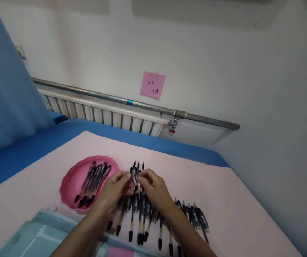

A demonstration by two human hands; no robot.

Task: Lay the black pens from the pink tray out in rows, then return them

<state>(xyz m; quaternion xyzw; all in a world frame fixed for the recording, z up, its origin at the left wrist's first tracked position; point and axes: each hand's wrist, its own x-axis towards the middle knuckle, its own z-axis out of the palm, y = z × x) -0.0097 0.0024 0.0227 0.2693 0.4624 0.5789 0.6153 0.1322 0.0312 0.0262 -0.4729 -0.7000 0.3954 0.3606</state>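
My left hand [118, 185] is closed in a pinch on a black and clear pen cap [134, 176], held above the pink cloth. Close on its right, my right hand [153, 187] has thumb and fingertips pressed together; what lies between them is too small to make out. Beneath and in front of both hands, several clear-barrelled pens [131, 225] with black ends lie in a row, with black and clear caps [135, 203] among them. A few pen tips [143, 165] show just beyond my fingers. My right forearm hides part of the row.
To the left, a pink scalloped dish [66, 178] holds several capped pens [96, 182]. More caps and pen parts [194, 216] lie right of my right forearm. A folded teal cloth [43, 232] is at front left. Beyond the table stand a radiator [116, 119] and a pipe [89, 93].
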